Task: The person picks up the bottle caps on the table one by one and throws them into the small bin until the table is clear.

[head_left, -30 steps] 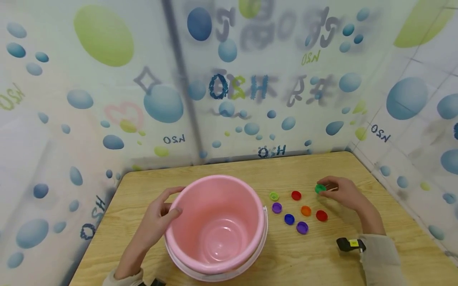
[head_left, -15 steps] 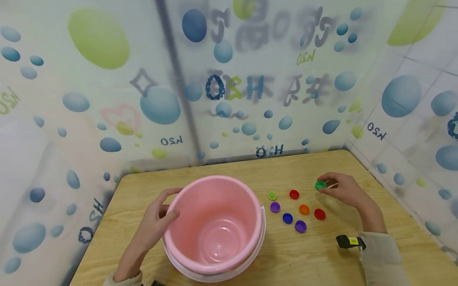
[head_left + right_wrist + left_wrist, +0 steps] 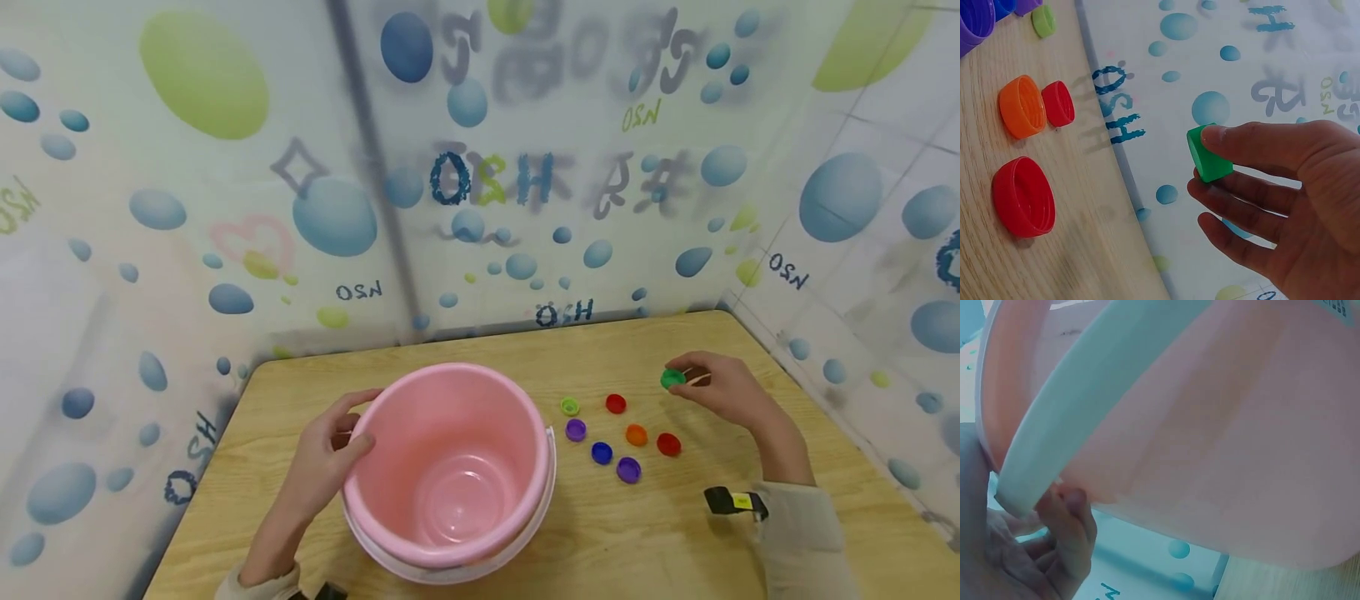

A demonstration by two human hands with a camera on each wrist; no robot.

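A pink bucket (image 3: pixel 450 400) stands on the wooden table with its mouth toward the head camera, its white handle (image 3: pixel 1085 394) hanging down outside. My left hand (image 3: pixel 318 458) grips the bucket's rim at the left, thumb inside and fingers on the outer side. My right hand (image 3: pixel 727 387) pinches a green bottle cap (image 3: pixel 1210 155) between thumb and fingertips, held above the table. Nearest to that hand lie a red cap (image 3: pixel 1024 197), an orange cap (image 3: pixel 1022 107) and a smaller-looking red cap (image 3: pixel 1059 104).
Between the bucket and my right hand also lie a lime green cap (image 3: pixel 570 407), a light purple cap (image 3: pixel 575 430), a blue cap (image 3: pixel 602 453) and a dark purple cap (image 3: pixel 628 470). A curtain (image 3: pixel 465 275) printed with bubbles borders the table (image 3: pixel 315 375) at the back and sides.
My right hand has moved slightly up and to the right with the green bottle cap, away from the other caps. My left hand keeps its grip on the bucket. The head view has shifted a little.
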